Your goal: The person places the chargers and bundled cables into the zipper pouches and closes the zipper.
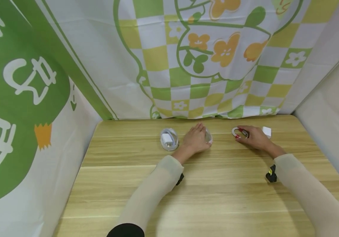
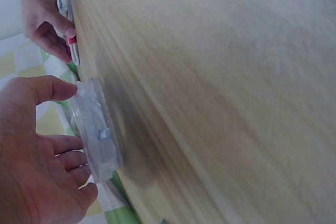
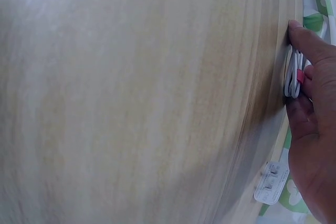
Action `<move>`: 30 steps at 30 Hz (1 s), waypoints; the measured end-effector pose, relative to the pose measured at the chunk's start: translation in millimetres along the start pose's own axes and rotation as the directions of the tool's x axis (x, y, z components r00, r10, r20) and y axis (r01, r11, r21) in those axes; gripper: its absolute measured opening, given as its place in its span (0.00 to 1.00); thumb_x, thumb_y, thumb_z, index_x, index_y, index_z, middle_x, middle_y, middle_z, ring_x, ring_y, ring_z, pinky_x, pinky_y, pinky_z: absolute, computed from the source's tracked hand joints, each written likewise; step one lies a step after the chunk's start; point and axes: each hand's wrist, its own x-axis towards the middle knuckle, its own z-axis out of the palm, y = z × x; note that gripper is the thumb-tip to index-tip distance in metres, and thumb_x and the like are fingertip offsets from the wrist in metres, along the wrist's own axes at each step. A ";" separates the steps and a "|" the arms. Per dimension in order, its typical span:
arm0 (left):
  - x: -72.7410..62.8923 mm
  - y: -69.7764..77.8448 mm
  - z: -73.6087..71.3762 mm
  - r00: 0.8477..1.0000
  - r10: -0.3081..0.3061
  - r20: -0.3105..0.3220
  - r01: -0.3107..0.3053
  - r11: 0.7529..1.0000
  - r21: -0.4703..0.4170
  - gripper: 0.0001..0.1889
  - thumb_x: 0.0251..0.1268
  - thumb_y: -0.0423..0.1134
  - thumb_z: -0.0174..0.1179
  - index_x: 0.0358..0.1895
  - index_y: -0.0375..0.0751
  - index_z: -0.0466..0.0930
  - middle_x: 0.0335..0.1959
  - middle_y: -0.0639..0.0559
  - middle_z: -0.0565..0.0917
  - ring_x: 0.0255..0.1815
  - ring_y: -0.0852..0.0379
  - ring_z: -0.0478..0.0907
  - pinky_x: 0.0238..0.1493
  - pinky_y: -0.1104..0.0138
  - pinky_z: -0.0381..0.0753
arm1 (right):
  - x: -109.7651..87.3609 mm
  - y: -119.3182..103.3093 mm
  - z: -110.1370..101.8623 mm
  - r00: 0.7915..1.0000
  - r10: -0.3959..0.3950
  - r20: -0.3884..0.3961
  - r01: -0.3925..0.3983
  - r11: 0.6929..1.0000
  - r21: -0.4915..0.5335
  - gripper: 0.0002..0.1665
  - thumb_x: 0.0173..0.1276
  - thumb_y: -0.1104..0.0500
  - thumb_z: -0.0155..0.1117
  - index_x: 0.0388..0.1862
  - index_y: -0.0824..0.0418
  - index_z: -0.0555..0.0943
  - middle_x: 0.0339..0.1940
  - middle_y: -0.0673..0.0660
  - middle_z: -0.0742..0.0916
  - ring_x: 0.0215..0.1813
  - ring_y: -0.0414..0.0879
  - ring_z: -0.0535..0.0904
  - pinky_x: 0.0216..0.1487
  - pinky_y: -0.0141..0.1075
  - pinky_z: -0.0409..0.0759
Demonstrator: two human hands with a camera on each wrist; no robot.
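My left hand (image 1: 194, 139) grips a clear plastic case (image 2: 97, 129) by its edges, thumb on one side and fingers on the other. The case is low over the wooden table, and in the head view the hand hides most of it. To the right, my right hand (image 1: 256, 137) pinches a coiled white cable (image 3: 292, 74) between thumb and fingers, close to the tabletop. Red ties (image 1: 237, 136) hold the coil together. Just beyond this hand sits a white charger block (image 1: 266, 132), with printed text on the face seen in the right wrist view.
Left of my left hand lies another round clear case (image 1: 162, 144) with a white charger block (image 1: 167, 138) and cable inside. The wooden table (image 1: 216, 187) ends at a patterned curtain (image 1: 163, 72) behind. Fabric walls flank both sides.
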 end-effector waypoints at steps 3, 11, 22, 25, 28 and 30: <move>-4.5 -3.2 -3.1 1.000 0.013 0.010 -0.013 1.000 -0.003 0.44 0.73 0.56 0.59 0.84 0.35 0.58 0.87 0.42 0.56 0.88 0.48 0.49 0.87 0.59 0.50 | -0.3 -0.6 -0.3 1.000 0.001 -0.003 -0.001 1.000 -0.003 0.37 0.67 0.53 0.80 0.69 0.71 0.80 0.55 0.72 0.88 0.43 0.57 0.83 0.47 0.57 0.82; -11.9 -10.9 -2.8 0.997 0.071 -0.018 -0.071 0.997 -0.002 0.44 0.70 0.53 0.62 0.82 0.33 0.61 0.85 0.39 0.60 0.87 0.45 0.53 0.86 0.58 0.51 | -0.5 -0.5 -0.2 1.000 0.023 0.009 -0.023 1.000 -0.003 0.38 0.68 0.52 0.79 0.70 0.71 0.79 0.58 0.75 0.87 0.44 0.57 0.81 0.48 0.58 0.82; -15.0 -2.5 5.2 0.996 -0.042 -0.081 0.035 0.995 -0.090 0.49 0.76 0.64 0.59 0.84 0.31 0.54 0.86 0.37 0.56 0.88 0.45 0.51 0.87 0.59 0.49 | 0.2 0.1 2.9 0.999 0.043 0.007 -0.043 0.999 0.001 0.38 0.68 0.52 0.79 0.71 0.70 0.79 0.57 0.75 0.87 0.42 0.58 0.80 0.46 0.57 0.81; -13.7 -1.0 9.2 0.992 -0.070 -0.102 0.055 0.988 -0.147 0.50 0.75 0.63 0.61 0.84 0.29 0.53 0.86 0.35 0.55 0.88 0.44 0.49 0.87 0.58 0.49 | -0.1 -1.1 2.8 0.999 0.048 0.009 -0.048 0.999 0.006 0.38 0.68 0.51 0.78 0.71 0.69 0.79 0.57 0.75 0.87 0.43 0.58 0.81 0.47 0.57 0.82; -13.5 -0.3 12.1 0.989 -0.084 -0.122 0.058 0.977 -0.205 0.51 0.74 0.62 0.63 0.83 0.27 0.53 0.85 0.34 0.55 0.88 0.43 0.49 0.87 0.56 0.49 | -1.0 -2.3 1.7 0.998 0.059 0.012 -0.059 0.998 0.006 0.39 0.68 0.51 0.79 0.71 0.68 0.79 0.57 0.74 0.87 0.42 0.57 0.80 0.46 0.56 0.81; -13.5 -0.2 13.6 0.987 -0.085 -0.136 0.054 0.974 -0.220 0.51 0.74 0.61 0.64 0.83 0.26 0.53 0.85 0.33 0.55 0.87 0.42 0.49 0.87 0.55 0.49 | -1.6 -3.0 0.9 0.998 0.064 0.011 -0.064 0.998 0.000 0.38 0.68 0.51 0.79 0.71 0.67 0.79 0.57 0.74 0.87 0.42 0.56 0.80 0.46 0.55 0.81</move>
